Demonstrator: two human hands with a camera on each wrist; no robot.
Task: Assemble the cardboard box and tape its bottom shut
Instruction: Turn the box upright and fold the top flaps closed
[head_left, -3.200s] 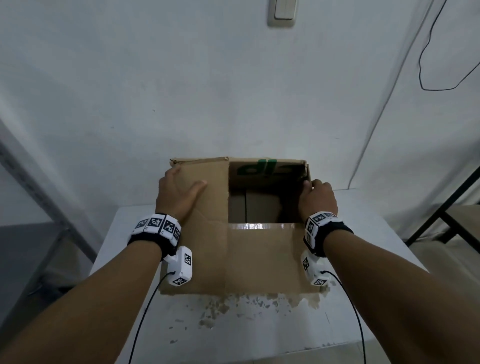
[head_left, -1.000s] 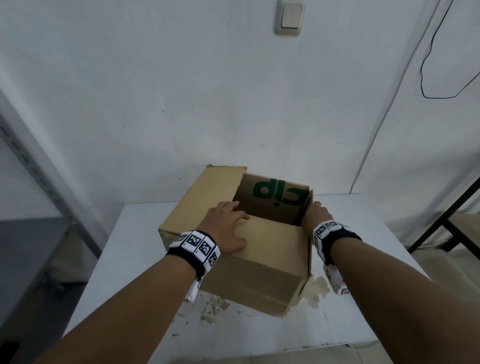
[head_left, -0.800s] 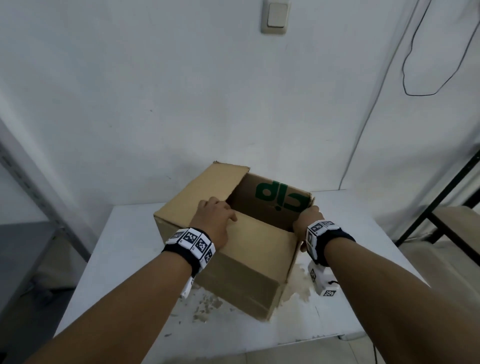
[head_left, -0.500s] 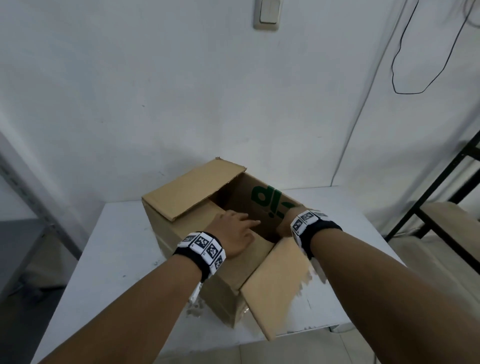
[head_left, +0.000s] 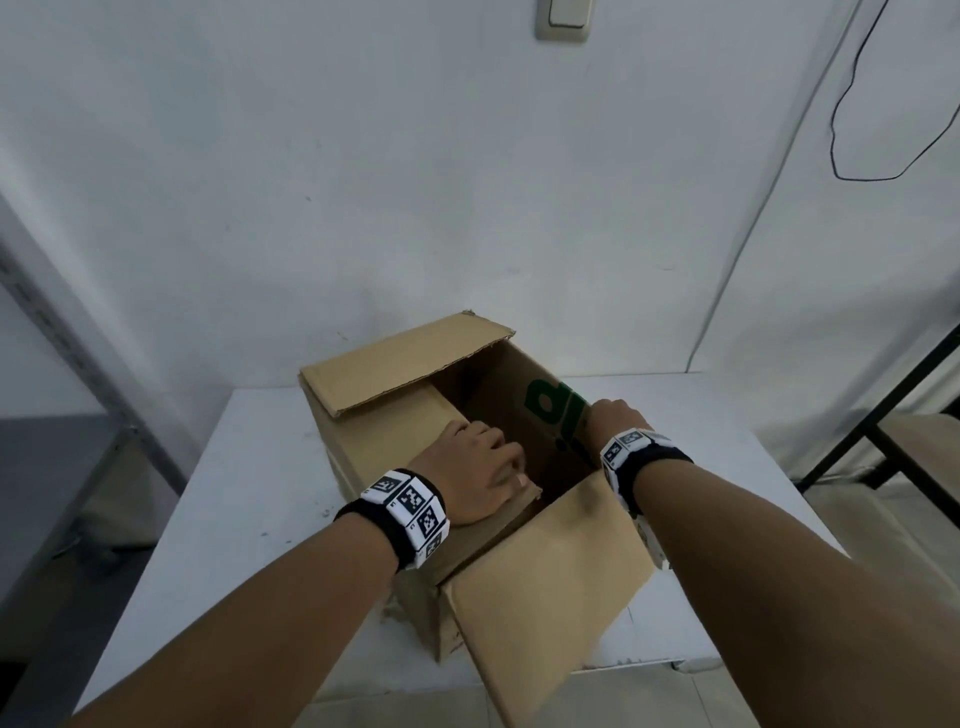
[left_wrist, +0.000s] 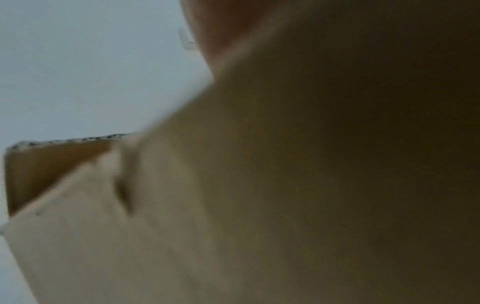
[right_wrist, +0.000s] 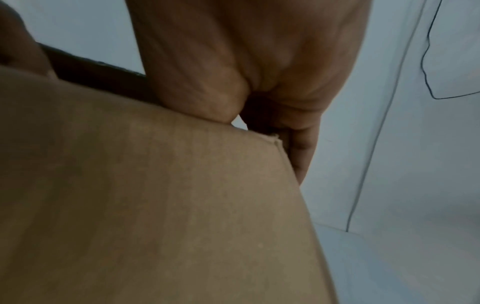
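Note:
A brown cardboard box (head_left: 374, 467) stands corner-on to me on the white table (head_left: 249, 467), its top end unsealed. My left hand (head_left: 478, 467) lies on an inner flap, its fingers bent over the flap's edge. My right hand (head_left: 613, 421) grips the rim of the right wall that bears green print (head_left: 550, 410). In the right wrist view the right hand (right_wrist: 246, 72) curls over the box (right_wrist: 155, 205) corner. One flap (head_left: 545, 587) sticks out toward me and another flap (head_left: 405, 358) is raised at the far left. The left wrist view shows only blurred cardboard (left_wrist: 130, 226). No tape is in view.
The table stands against a white wall with a switch (head_left: 563, 18) and a hanging black cable (head_left: 857, 104). A grey metal rack (head_left: 78, 338) is at the left. At the right is a black frame (head_left: 893, 410). Bare tabletop lies left and right of the box.
The box has turned clockwise, so the printed wall is now on the right. The near flap has swung out toward me. My left hand's fingers have bent over the inner flap's edge.

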